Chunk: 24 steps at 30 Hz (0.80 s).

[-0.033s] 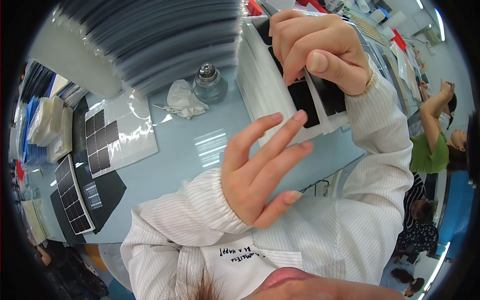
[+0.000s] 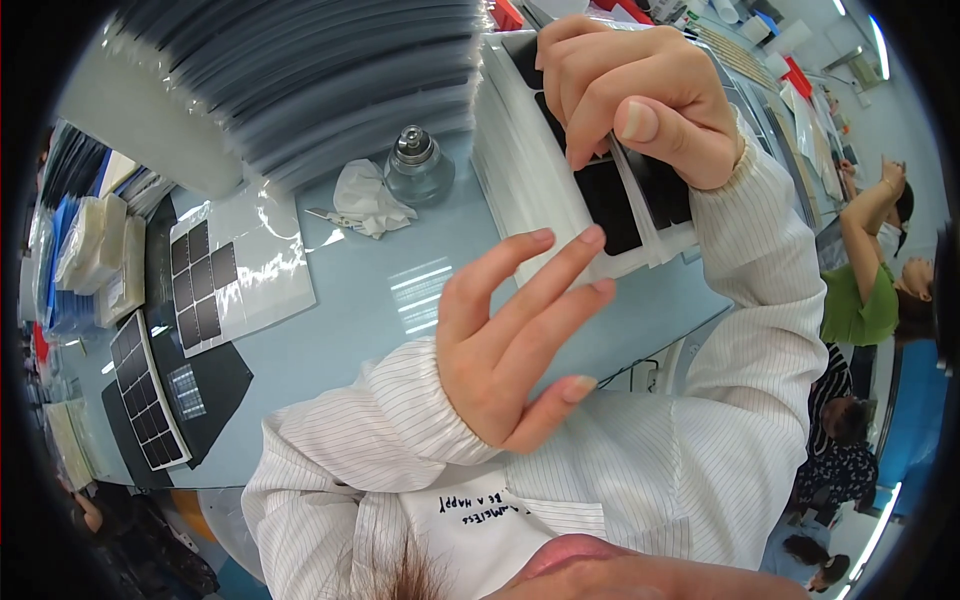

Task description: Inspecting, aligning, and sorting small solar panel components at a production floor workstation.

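Note:
My left hand (image 2: 510,350) hovers over the near side of the table, open, its fingers spread toward the stack and nothing in them. My right hand (image 2: 645,105) is above a thick stack of white sheets (image 2: 515,160) at the upper right, its fingers curled and its thumb bent beside them. Whatever those fingers hold, if anything, is hidden behind them. Beneath, the top sheet carries dark rectangular pieces (image 2: 607,205), with a pale strip between two of them. My left fingertips stay just off the stack's near edge.
A glass pump bottle (image 2: 420,175) and crumpled tissue (image 2: 365,198) stand left of the stack. Farther left lie a clear sheet with black squares (image 2: 265,270), a black-celled panel (image 2: 145,395) and bagged bundles (image 2: 95,245). Tall layered dark sheets (image 2: 340,70) rise behind. Other people sit at right.
My left hand has shifted slightly left, drawing back a little from the stack. The right hand is almost still.

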### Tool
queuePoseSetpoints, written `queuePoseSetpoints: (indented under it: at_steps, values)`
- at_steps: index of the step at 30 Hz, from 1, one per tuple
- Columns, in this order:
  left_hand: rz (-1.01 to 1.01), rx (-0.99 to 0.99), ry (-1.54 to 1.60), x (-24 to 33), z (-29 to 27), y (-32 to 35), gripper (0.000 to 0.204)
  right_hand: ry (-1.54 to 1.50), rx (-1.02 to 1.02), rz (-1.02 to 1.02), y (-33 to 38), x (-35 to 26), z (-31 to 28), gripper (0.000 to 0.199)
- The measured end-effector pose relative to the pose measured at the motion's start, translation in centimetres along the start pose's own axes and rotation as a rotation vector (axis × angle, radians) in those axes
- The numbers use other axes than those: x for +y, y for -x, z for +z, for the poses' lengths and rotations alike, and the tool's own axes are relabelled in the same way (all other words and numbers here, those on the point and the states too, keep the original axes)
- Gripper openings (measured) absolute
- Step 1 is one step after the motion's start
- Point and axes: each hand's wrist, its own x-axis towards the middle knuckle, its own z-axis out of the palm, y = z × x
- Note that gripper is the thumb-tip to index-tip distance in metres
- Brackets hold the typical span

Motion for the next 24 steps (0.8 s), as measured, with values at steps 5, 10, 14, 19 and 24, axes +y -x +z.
queuePoseSetpoints:
  at_steps: [5, 10, 14, 19, 24]
  values:
    - [-0.021, -0.026, -0.088, 0.2, 0.3, -0.1, 0.046, 0.284, -0.112, -0.912, -0.5, 7.4, -1.3, 0.042]
    - [-0.032, -0.049, -0.152, 0.7, 0.2, -0.4, 0.047, 0.313, -0.078, -0.755, -1.5, 3.0, -1.5, 0.042]
    - [-0.071, -0.048, -0.084, 0.9, 0.2, -0.3, 0.048, 0.05, -0.005, -0.242, -1.5, -1.4, -0.6, 0.042]
    - [-0.096, -0.043, 0.161, 1.1, 0.9, -0.6, 0.047, 0.449, -0.112, -0.687, -1.6, 2.0, -1.5, 0.043]
    - [-0.087, -0.009, 0.004, 0.7, 0.3, -0.2, 0.047, 0.339, -0.089, -0.659, -1.4, 2.7, -1.4, 0.043]
